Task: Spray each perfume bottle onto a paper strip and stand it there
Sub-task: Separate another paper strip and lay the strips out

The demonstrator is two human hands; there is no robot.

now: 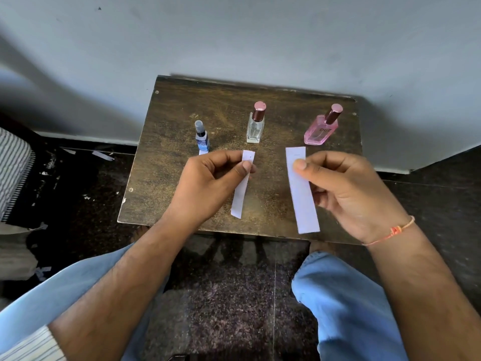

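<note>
A plain room in a home, it seems: a small, scuffed dark wooden worktop [182,162] against a bare pale grey painted wall [260,35] at 12 o'clock, dark speckled stone floor [234,295], striped fabric [13,165] at 9 o'clock.

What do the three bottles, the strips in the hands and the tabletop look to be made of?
Blue bottle, clear bottle and pink bottle: likely glass, since they are see-through and glossy, though plastic is possible. The latter two have shiny, metallic-looking caps. Strips: thin matte white paper. Tabletop: dark worn wood or laminate with scuffed grain.
</note>
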